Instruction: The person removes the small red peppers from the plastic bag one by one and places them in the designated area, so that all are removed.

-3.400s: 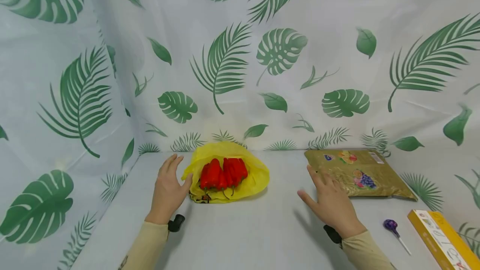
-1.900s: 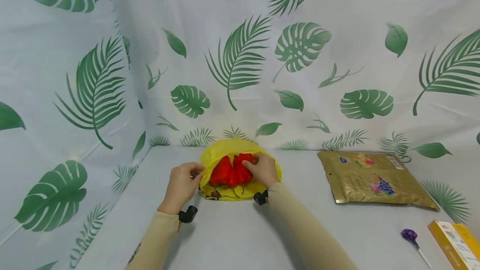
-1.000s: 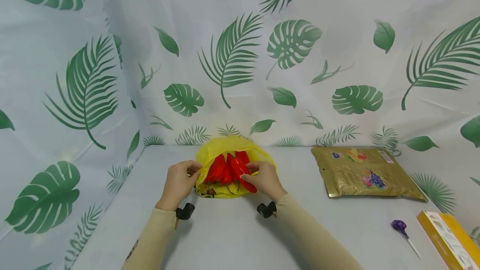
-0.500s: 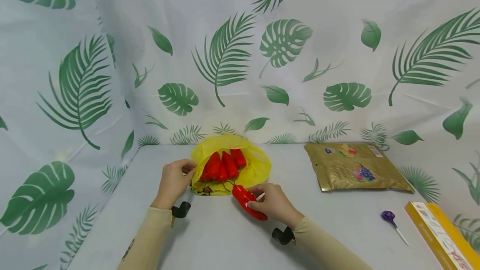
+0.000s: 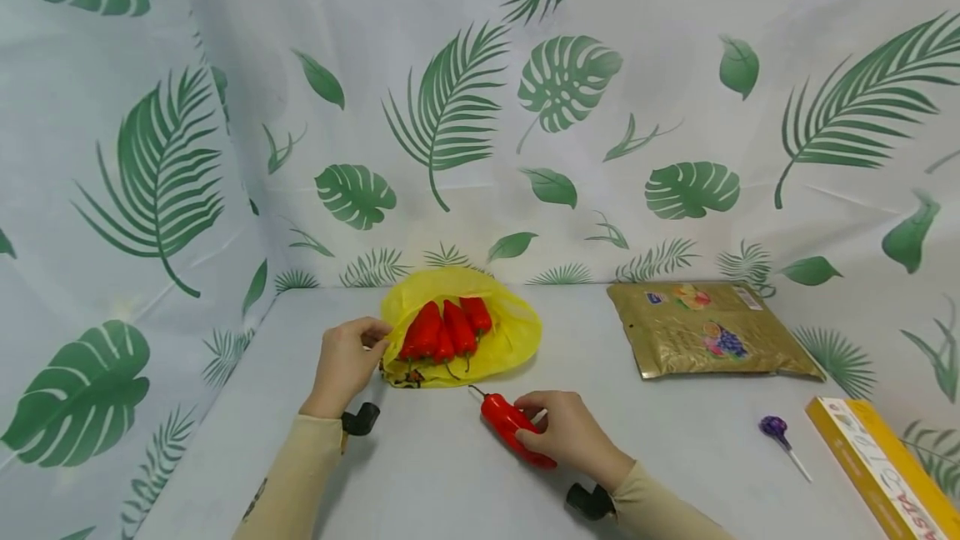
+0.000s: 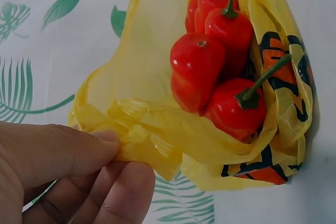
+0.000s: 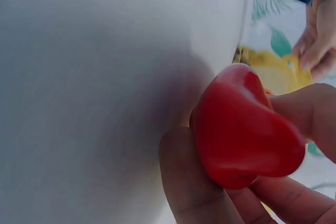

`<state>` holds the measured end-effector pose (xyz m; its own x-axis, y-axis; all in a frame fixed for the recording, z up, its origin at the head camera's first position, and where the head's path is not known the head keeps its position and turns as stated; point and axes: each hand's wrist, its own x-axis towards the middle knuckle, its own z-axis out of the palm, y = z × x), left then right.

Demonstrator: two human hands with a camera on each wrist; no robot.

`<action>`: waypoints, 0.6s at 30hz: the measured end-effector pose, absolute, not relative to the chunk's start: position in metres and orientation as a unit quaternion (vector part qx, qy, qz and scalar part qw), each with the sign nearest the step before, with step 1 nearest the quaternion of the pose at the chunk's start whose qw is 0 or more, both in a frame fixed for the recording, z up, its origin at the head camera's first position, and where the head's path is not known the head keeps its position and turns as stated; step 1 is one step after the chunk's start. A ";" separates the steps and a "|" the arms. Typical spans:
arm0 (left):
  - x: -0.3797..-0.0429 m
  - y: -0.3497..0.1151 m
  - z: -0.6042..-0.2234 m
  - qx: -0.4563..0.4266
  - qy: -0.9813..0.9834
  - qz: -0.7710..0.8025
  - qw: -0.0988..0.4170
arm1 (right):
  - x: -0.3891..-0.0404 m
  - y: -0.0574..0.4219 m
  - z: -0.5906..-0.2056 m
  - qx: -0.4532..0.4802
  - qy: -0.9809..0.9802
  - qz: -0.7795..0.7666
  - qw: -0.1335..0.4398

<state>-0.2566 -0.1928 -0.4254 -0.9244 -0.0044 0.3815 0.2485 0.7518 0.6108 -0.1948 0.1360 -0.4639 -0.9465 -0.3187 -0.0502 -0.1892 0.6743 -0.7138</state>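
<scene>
My left hand (image 5: pixel 347 363) pinches the left edge of a yellow plastic bag (image 5: pixel 517 340) between thumb and fingers. In the left wrist view the bag's crumpled rim (image 6: pixel 147 140) shows between the thumb and fingers. Several red peppers (image 5: pixel 424 332) with green stems lie inside the bag, its mouth facing me. In front of the bag, my right hand (image 5: pixel 573 436) grips one long red pepper (image 5: pixel 510 427), its stem pointing back toward the bag. The right wrist view shows this pepper's rounded end (image 7: pixel 244 129) between thumb and fingers, close over the table.
A gold foil package (image 5: pixel 705 332) with fruit pictures lies at the back right. Nearer to me on the right are a purple-wrapped lollipop (image 5: pixel 776 430) and a yellow-orange box (image 5: pixel 885 465). Leaf-printed sheeting (image 5: pixel 465 215) closes off the back and left of the white table (image 5: pixel 435 473).
My right hand has reached into the bag, taken hold of one red pepper and drawn it out toward me and to the right. My left hand has closed on the bag's edge.
</scene>
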 end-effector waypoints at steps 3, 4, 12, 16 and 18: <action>-0.256 -0.194 -0.426 -0.070 -0.917 -0.344 0.191 | -0.192 0.149 -0.464 -0.105 0.916 -0.379 0.076; -0.257 -0.194 -0.427 -0.071 -0.917 -0.343 0.193 | -0.191 0.153 -0.463 -0.095 0.917 -0.380 0.073; -0.257 -0.191 -0.427 -0.068 -0.916 -0.351 0.180 | -0.186 0.174 -0.463 -0.038 0.919 -0.389 0.042; -0.257 -0.188 -0.427 -0.063 -0.918 -0.351 0.174 | -0.184 0.183 -0.462 -0.018 0.925 -0.379 0.031; -0.256 -0.188 -0.427 -0.062 -0.918 -0.352 0.172 | -0.184 0.189 -0.462 -0.012 0.930 -0.367 0.026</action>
